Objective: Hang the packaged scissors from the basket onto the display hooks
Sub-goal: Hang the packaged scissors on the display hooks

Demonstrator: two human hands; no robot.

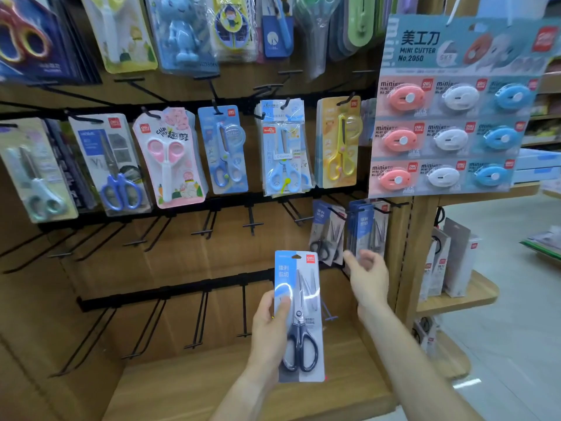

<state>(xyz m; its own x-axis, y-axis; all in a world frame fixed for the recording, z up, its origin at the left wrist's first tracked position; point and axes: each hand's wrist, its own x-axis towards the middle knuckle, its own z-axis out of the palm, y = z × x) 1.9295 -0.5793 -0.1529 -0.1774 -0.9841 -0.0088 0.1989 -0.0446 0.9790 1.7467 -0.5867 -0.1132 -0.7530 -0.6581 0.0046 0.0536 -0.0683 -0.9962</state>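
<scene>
My left hand [268, 332] grips a blue and grey pack of dark-handled scissors [300, 317] by its left edge, upright, in front of the lower shelf. My right hand [368, 278] is raised to the right of the pack with fingers spread and relaxed, just below two hooks that carry the same kind of packs [326, 235] [367, 229]. Several bare black hooks [252, 223] stick out of the rail to the left of those packs. The basket is out of view.
A row of coloured children's scissors packs [283, 147] hangs above. A mini cutter display card [449, 117] hangs at the upper right. More bare hooks [200, 317] line the bottom rail over a wooden shelf [243, 378]. Boxed goods [455, 259] stand on a side shelf right.
</scene>
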